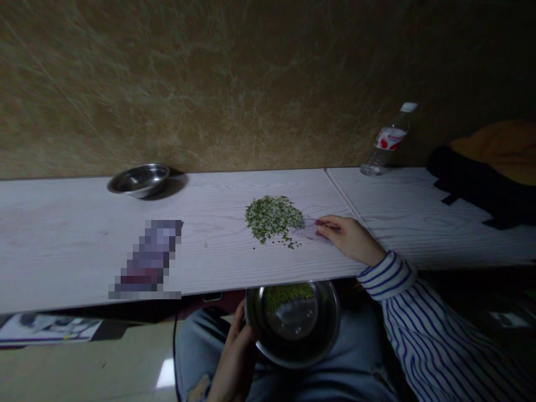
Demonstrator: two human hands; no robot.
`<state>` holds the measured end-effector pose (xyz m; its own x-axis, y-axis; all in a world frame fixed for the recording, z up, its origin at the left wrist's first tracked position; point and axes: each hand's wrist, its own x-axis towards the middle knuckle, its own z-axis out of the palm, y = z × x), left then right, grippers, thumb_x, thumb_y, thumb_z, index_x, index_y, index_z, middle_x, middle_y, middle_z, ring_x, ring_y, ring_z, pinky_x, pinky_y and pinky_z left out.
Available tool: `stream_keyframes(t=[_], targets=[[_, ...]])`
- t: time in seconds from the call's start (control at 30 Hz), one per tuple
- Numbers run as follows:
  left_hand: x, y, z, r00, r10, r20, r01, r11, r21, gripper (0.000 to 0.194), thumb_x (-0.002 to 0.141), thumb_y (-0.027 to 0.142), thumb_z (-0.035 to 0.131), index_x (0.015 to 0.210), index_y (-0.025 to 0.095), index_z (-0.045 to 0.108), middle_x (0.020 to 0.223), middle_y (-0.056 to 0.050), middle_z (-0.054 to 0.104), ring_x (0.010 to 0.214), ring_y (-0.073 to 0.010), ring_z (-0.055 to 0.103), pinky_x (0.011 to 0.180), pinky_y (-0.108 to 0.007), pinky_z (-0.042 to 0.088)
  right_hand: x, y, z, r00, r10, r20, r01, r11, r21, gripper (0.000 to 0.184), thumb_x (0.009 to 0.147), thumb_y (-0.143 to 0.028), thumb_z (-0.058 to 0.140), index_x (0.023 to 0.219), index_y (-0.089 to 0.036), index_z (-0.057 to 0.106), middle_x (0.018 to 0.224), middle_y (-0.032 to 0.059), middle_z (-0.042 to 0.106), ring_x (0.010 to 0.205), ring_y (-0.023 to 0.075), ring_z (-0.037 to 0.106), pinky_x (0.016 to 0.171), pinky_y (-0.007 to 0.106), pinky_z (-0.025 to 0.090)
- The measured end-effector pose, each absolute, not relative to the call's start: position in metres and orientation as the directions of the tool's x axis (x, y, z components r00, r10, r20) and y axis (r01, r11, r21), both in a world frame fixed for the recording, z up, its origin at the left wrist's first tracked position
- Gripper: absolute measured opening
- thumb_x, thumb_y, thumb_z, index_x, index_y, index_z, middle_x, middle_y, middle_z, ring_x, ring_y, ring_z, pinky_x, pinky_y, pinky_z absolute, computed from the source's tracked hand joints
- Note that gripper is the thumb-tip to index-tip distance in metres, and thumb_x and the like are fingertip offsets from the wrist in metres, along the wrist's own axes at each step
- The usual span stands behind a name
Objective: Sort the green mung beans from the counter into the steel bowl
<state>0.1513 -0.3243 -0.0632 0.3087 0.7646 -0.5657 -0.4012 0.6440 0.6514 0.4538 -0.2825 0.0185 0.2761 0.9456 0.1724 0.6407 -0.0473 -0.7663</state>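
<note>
Small green beans [272, 218], which look like mung beans, lie in a loose pile on the white wood-grain table [218, 262]. At the pile's right side my right hand [341, 234] pinches a thin, see-through plastic piece [310, 228] that lies low over the tabletop and touches the nearest beans. Whether it is a sheet or a bag I cannot tell. Below the table's front edge my left hand [238, 346] grips the left rim of a metal bowl [329, 335] above my lap. More green beans [288, 296] lie inside this bowl, towards its far side.
A second metal bowl [140, 181] stands at the back left by the wall. In front of it lies a blurred-out flat object [146, 257]. A plastic water bottle [387, 139] stands at the back right, beside dark and orange cloth [494, 162]. A seam crosses the table.
</note>
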Motion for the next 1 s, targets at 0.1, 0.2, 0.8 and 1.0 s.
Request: stream_keyframes(t=[0.1,0.2,0.8,1.0], targets=[[0.150,-0.324,-0.063,0.292,0.770,-0.567,-0.408,0.636,0.655,0.067,0.066,0.022,0.076,0.132,0.024,0.067,0.112,-0.009,0.078,0.117,-0.0331,0.065,0.102,-0.043,0.046,0.453,-0.273,0.019,0.255,0.950,0.180,0.654,-0.033,-0.755,0.019,0.085,-0.017,0.063,0.098,-0.019,0.076,0.097,0.0070,0.081,0.089,0.0215,0.076,0.081,0.032,0.061],[0.149,-0.324,-0.062,0.285,0.777,-0.562,-0.421,0.628,0.655,0.067,0.065,0.024,0.076,0.132,0.024,0.067,0.113,-0.009,0.078,0.118,-0.0331,0.065,0.103,-0.043,0.046,0.449,-0.270,0.020,0.220,0.959,0.181,0.664,-0.012,-0.747,0.020,0.085,-0.018,0.062,0.099,-0.020,0.077,0.098,0.0068,0.081,0.090,0.0217,0.076,0.082,0.033,0.061],[0.145,-0.323,-0.059,0.349,0.742,-0.572,-0.422,0.669,0.611,0.079,0.066,0.021,0.078,0.142,0.027,0.059,0.118,-0.008,0.077,0.118,-0.0323,0.065,0.102,-0.042,0.047,0.450,-0.285,0.021,0.217,0.961,0.170,0.678,-0.023,-0.735,0.020,0.084,-0.024,0.062,0.097,-0.020,0.077,0.097,0.0075,0.081,0.089,0.0231,0.074,0.080,0.032,0.060],[0.144,-0.323,-0.062,0.333,0.738,-0.587,-0.437,0.672,0.597,0.076,0.064,0.020,0.078,0.138,0.024,0.062,0.113,-0.007,0.078,0.122,-0.0342,0.063,0.103,-0.043,0.046,0.448,-0.288,0.024,0.207,0.965,0.163,0.662,-0.015,-0.749,0.023,0.085,-0.028,0.060,0.098,-0.019,0.077,0.097,0.0082,0.080,0.091,0.0243,0.074,0.082,0.035,0.059]])
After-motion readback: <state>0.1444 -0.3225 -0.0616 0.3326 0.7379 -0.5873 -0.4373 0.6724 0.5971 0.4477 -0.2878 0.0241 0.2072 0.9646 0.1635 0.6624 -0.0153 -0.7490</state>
